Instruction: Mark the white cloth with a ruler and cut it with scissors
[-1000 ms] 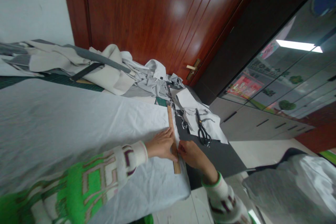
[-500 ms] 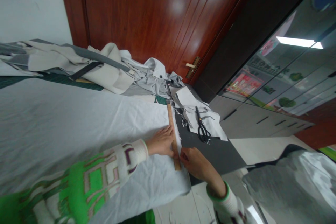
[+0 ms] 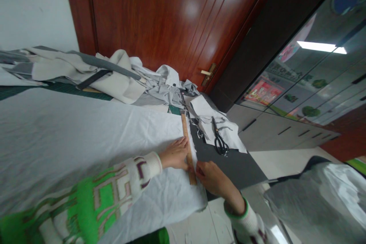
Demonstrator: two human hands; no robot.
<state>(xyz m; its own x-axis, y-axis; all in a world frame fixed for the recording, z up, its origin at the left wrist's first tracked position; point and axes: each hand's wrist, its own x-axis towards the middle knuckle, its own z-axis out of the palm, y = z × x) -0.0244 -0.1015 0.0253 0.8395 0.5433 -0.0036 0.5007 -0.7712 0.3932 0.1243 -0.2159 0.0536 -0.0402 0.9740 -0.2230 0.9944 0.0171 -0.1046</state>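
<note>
A wooden ruler (image 3: 191, 175) lies on a large white cloth (image 3: 137, 126), close along its right edge. My left hand (image 3: 175, 154) presses on the ruler and cloth with stretched fingers, its thumb apart from the others. At the cloth's edge, just right of the ruler's near end, is my right hand (image 3: 211, 177). Its fingers are curled together in a pinch. Whatever sits between those fingertips is hidden.
Black-handled scissors (image 3: 220, 143) rest on pale cloth scraps (image 3: 204, 112) at the dark table's (image 3: 237, 169) right side. Heaped grey and cream fabric (image 3: 122, 74) runs along the back, partly over a green cutting mat (image 3: 68, 90). A covered chair-like shape (image 3: 311, 202) stands lower right.
The view has shifted very slightly. Both hands and the ruler keep nearly the same places on the cloth.
</note>
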